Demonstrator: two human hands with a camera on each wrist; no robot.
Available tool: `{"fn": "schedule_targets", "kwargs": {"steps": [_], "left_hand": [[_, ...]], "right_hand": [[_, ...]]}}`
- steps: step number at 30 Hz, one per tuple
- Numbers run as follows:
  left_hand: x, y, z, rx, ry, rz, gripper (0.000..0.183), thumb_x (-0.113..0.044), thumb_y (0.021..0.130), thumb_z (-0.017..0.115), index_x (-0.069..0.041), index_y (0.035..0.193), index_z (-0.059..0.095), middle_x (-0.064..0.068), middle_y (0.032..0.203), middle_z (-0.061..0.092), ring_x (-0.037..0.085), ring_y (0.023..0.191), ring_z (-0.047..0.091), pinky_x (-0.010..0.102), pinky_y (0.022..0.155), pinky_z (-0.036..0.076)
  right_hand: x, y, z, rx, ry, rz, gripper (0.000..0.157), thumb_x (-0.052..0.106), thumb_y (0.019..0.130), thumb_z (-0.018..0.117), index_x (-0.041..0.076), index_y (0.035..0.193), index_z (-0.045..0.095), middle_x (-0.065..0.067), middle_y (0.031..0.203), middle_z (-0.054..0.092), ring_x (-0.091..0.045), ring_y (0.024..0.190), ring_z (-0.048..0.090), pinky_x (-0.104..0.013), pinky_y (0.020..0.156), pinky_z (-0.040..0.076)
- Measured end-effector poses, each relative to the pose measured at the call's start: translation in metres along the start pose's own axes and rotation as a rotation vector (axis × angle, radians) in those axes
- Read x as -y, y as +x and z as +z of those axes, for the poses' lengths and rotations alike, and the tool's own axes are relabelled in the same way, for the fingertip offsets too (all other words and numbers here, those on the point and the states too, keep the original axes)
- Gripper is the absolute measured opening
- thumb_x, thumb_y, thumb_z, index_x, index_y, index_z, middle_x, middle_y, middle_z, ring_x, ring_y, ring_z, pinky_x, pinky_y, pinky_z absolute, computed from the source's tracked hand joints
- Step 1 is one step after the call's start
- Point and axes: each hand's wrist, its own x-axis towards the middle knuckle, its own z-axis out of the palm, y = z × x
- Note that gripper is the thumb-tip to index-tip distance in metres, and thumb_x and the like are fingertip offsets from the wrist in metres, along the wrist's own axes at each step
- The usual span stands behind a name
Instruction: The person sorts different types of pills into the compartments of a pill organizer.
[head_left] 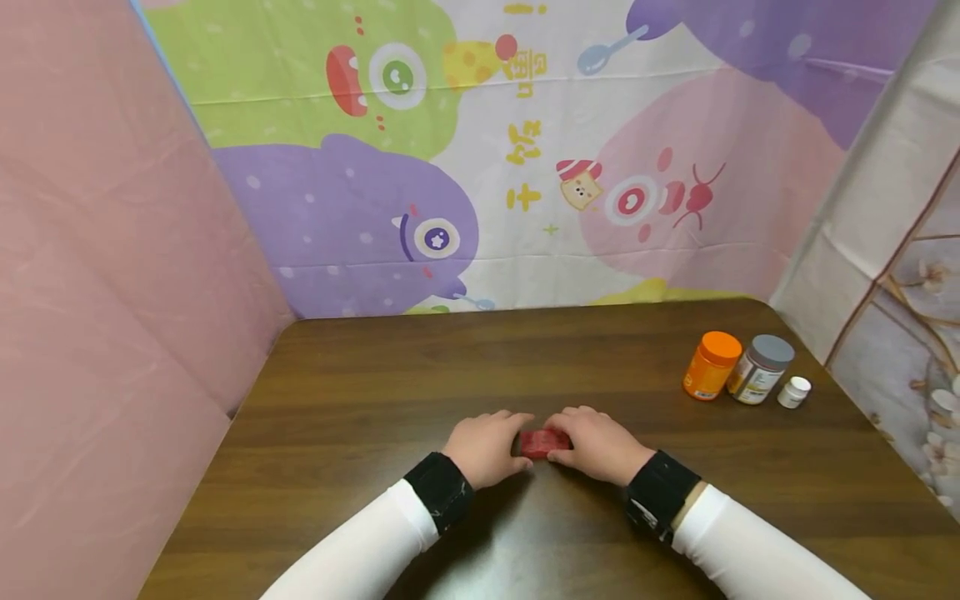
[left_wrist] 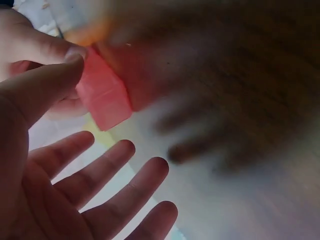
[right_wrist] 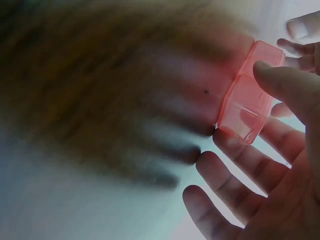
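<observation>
We locate the red box point(head_left: 545, 444) on the near-middle part of the table point(head_left: 450, 367), between the left hand point(head_left: 483, 450) and the right hand point(head_left: 600, 446). We see the right hand pinching the box at its right end, thumb on the near side, fingers round the far side. We find the left hand at the box's left end, spread wide, fingers extended; we cannot tell whether its thumb touches the box. Status: we judge the work to be at an early handling stage. Done: the right-hand hold is made. Left, in our judgement: a left-hand hold, not yet made. We cannot tell whether the box lid is latched. At the far right, the orange jar point(head_left: 712, 367), grey-lidded jar point(head_left: 760, 369) and small white bottle point(head_left: 794, 392) stand capped, well apart from both hands.
</observation>
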Motion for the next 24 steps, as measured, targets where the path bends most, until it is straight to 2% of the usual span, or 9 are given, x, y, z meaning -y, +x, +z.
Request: {"fn": "schedule_targets", "kwargs": {"steps": [2,5,9,13,17,24], "left_hand": [[0.000,0.005,0.001,-0.002,0.007,0.010,0.058,-0.047,0.080,0.074,-0.021,0.130,0.060,0.000,0.115,0.067,0.018,0.091,0.063,0.038,0.069,0.055],[0.001,0.010,0.002,-0.021,0.010,0.016,0.043,-0.044,0.079,0.077,-0.022,0.116,0.067,-0.005,0.095,0.070,0.014,0.077,0.062,0.035,0.060,0.052],[0.002,0.013,0.002,-0.038,-0.014,0.013,0.027,-0.040,0.079,0.078,-0.022,0.097,0.070,-0.009,0.075,0.066,0.010,0.064,0.057,0.032,0.054,0.049],[0.000,0.014,0.002,-0.036,-0.033,0.001,0.024,-0.038,0.079,0.078,-0.020,0.092,0.070,-0.009,0.070,0.063,0.009,0.060,0.054,0.030,0.053,0.049],[-0.003,0.017,0.002,-0.040,-0.031,-0.007,0.022,-0.038,0.079,0.078,-0.019,0.087,0.069,-0.008,0.066,0.061,0.009,0.058,0.053,0.029,0.052,0.047],[-0.005,0.018,0.002,-0.057,-0.045,0.009,0.018,-0.034,0.081,0.077,-0.018,0.081,0.069,-0.008,0.062,0.059,0.009,0.055,0.050,0.028,0.049,0.043]], "right_hand": [[0.000,0.002,-0.001,-0.011,0.013,-0.009,0.033,0.034,0.082,0.076,0.014,0.108,0.068,0.003,0.086,0.060,-0.015,0.076,0.050,-0.034,0.068,0.047],[0.000,0.004,-0.002,-0.026,0.021,-0.028,0.032,0.032,0.082,0.077,0.014,0.107,0.069,0.003,0.087,0.060,-0.015,0.076,0.050,-0.034,0.068,0.048],[-0.001,0.006,-0.001,-0.023,0.050,-0.026,0.029,0.031,0.081,0.077,0.015,0.103,0.069,0.004,0.085,0.060,-0.014,0.074,0.049,-0.031,0.065,0.047],[-0.002,0.007,-0.001,-0.018,0.085,-0.012,0.026,0.029,0.080,0.079,0.015,0.100,0.069,0.004,0.083,0.060,-0.013,0.072,0.049,-0.030,0.063,0.046],[-0.001,0.007,-0.001,-0.029,0.075,-0.002,0.025,0.029,0.079,0.079,0.016,0.097,0.070,0.004,0.083,0.061,-0.013,0.072,0.050,-0.031,0.063,0.046],[-0.002,0.006,-0.002,-0.022,0.091,0.014,0.023,0.029,0.079,0.080,0.016,0.095,0.069,0.005,0.080,0.060,-0.012,0.070,0.049,-0.030,0.062,0.045]]}}
